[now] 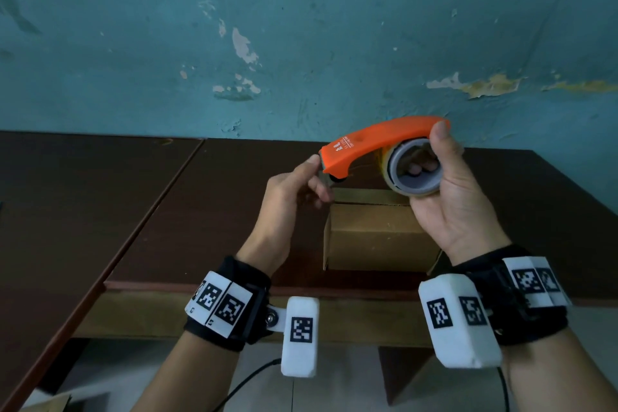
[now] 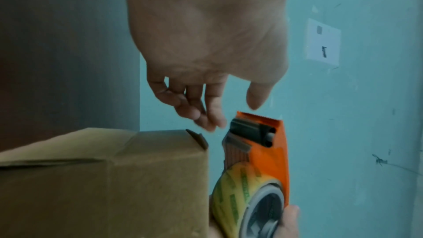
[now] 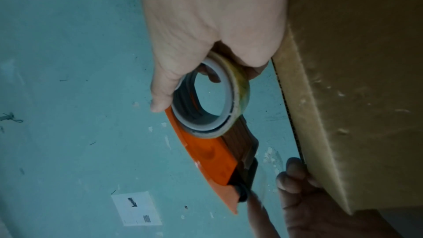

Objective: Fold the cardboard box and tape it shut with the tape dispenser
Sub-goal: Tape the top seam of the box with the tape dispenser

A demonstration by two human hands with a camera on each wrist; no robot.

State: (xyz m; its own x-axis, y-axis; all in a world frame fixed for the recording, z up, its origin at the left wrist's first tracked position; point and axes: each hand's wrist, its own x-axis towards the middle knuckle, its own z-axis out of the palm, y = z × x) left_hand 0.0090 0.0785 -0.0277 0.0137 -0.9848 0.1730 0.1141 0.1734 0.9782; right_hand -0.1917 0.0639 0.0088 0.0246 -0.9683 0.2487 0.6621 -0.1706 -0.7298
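right hand (image 1: pixel 458 197) grips the orange tape dispenser (image 1: pixel 378 147) by its roll, lifted over the folded cardboard box (image 1: pixel 374 237) near the table's (image 1: pixel 200 211) front edge; left hand (image 1: pixel 294 191), fingers loosely extended, reaches the cutter end, likely hunting the tape's free end.
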